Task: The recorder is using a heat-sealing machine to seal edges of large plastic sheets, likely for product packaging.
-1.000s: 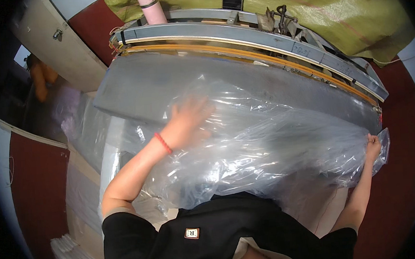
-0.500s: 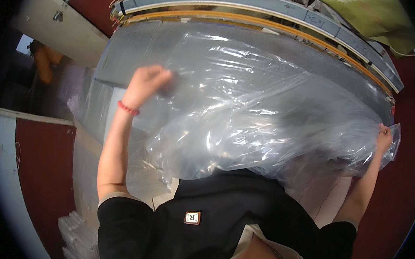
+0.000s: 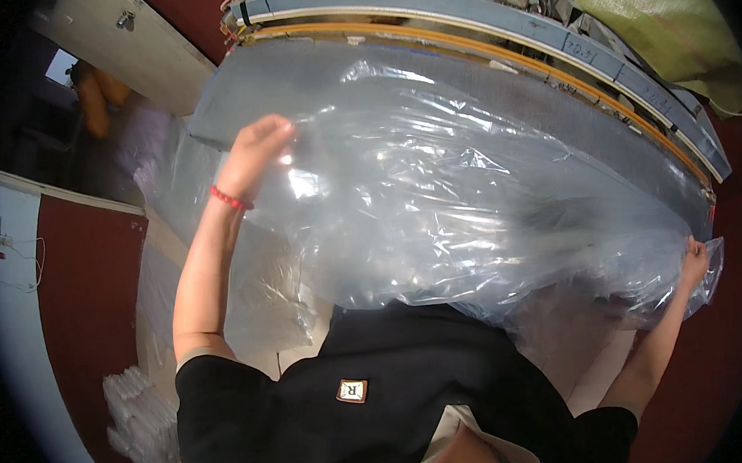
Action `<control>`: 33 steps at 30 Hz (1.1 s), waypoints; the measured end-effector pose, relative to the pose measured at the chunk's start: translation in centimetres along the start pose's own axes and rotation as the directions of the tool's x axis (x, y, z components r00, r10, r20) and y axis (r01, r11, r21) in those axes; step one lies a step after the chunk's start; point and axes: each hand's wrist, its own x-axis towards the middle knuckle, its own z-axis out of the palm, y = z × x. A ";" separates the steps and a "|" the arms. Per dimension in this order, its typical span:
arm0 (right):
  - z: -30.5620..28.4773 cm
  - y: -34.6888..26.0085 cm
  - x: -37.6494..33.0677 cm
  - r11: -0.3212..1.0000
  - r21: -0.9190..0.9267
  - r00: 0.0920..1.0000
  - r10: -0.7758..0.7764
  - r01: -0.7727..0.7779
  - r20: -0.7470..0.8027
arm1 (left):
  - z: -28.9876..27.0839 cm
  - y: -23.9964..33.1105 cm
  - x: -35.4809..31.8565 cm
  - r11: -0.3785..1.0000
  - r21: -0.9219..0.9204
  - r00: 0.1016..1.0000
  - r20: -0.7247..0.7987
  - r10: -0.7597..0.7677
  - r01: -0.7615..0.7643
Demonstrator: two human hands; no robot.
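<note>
A large clear plastic sheet [image 3: 437,192] spreads wrinkled and shiny over a grey work surface [image 3: 257,76] and hangs over its near edge by my body. At the sheet's left end, my left hand [image 3: 260,151] is raised with its fingers closed, and the film runs out from under them. Far to the right, my right hand [image 3: 693,265] pinches the sheet's right end; a loose flap sticks out past the fingers.
Along the far edge runs a long grey metal bar [image 3: 424,2] with an orange strip [image 3: 435,39] beneath it. A yellow-green sack [image 3: 632,24] lies behind it. Folded clear plastic bags [image 3: 144,428] lie at lower left. A pale door [image 3: 125,34] stands at upper left.
The left part of the sheet now lies flatter and more stretched, its far left edge pulled nearer to me. My left hand has shifted slightly left; my right hand keeps its pinch, slightly lower.
</note>
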 end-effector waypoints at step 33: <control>0.1 1.8 -0.6 0.935 0.349 0.992 0.093 -0.057 -0.087 | 6.1 -3.4 17.4 0.695 0.719 0.964 -0.191 0.185 0.009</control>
